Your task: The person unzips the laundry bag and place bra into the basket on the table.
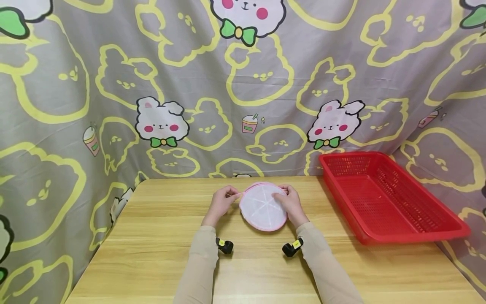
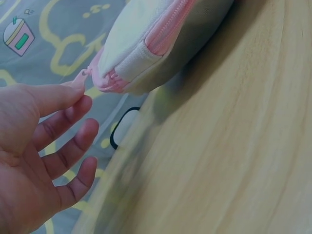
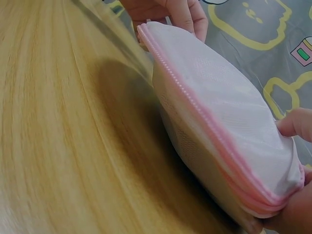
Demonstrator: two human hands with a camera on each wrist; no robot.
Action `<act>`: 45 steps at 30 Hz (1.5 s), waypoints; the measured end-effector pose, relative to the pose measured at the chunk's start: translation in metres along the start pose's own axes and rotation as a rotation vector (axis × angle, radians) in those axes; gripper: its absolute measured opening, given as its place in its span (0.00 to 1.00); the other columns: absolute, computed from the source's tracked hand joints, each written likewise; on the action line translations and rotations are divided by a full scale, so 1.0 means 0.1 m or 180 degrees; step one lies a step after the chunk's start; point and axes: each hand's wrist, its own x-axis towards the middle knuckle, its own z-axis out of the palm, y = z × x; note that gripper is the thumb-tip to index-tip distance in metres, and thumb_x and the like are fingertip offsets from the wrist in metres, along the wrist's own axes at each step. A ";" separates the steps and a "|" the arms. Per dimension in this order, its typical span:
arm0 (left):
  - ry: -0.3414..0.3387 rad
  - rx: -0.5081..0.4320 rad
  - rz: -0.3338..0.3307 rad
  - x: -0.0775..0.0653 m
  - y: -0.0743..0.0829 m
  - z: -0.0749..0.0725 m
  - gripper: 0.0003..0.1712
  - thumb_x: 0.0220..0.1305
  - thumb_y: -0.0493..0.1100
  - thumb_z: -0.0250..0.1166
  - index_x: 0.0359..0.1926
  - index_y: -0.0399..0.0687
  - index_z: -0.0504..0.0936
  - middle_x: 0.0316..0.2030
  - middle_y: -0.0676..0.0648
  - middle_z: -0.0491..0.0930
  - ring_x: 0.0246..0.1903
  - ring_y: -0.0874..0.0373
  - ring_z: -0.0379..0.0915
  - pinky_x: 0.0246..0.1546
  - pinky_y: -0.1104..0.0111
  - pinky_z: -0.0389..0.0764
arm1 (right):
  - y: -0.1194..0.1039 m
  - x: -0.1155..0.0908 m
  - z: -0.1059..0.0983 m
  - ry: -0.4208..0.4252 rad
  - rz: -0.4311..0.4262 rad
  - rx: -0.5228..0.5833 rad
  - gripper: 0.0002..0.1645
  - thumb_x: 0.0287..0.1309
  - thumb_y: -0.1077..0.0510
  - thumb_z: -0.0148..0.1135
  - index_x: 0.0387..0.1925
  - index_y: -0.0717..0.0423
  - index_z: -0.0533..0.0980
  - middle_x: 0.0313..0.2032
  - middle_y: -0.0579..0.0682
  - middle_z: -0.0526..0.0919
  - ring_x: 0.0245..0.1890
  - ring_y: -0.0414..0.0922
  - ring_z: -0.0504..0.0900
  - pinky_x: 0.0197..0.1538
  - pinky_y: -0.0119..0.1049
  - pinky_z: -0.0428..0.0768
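Observation:
A round white zip pouch with pink edging is held up over the table, its flat face lined with pale spokes. At its left edge my left hand pinches the pink zipper pull between thumb and index finger, the other fingers loosely bent. My right hand grips the opposite edge, thumb on the white face and fingers behind. The right wrist view shows the pink zipper running along the rim, its teeth together over the visible stretch.
To the right, a red plastic basket with perforated walls sits on the wooden table. A grey curtain with yellow outlines and rabbit faces hangs behind the table and along both sides.

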 end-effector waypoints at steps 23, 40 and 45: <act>-0.0277 -0.0034 -0.0059 -0.04 -0.01 -0.11 0.03 0.63 0.41 0.66 0.34 0.46 0.83 0.32 0.48 0.83 0.32 0.61 0.72 0.35 0.70 0.74 | 0.04 0.03 -0.01 0.0076 0.0014 0.0156 0.25 0.55 0.63 0.66 0.54 0.62 0.70 0.43 0.52 0.72 0.38 0.40 0.73 0.38 0.25 0.74; -0.0448 -0.0125 -0.0184 -0.04 -0.04 -0.17 0.03 0.63 0.41 0.67 0.35 0.48 0.83 0.32 0.49 0.81 0.31 0.60 0.70 0.33 0.69 0.73 | 0.04 0.04 -0.01 0.0158 0.0036 0.0327 0.23 0.53 0.65 0.65 0.52 0.60 0.70 0.36 0.49 0.71 0.32 0.37 0.74 0.34 0.25 0.76; -0.0487 -0.0115 -0.0175 -0.04 -0.05 -0.18 0.03 0.62 0.41 0.67 0.35 0.46 0.83 0.30 0.49 0.79 0.30 0.60 0.69 0.32 0.69 0.73 | 0.05 0.04 -0.01 0.0158 0.0060 0.0351 0.23 0.53 0.65 0.65 0.51 0.60 0.70 0.36 0.49 0.71 0.31 0.38 0.74 0.34 0.26 0.76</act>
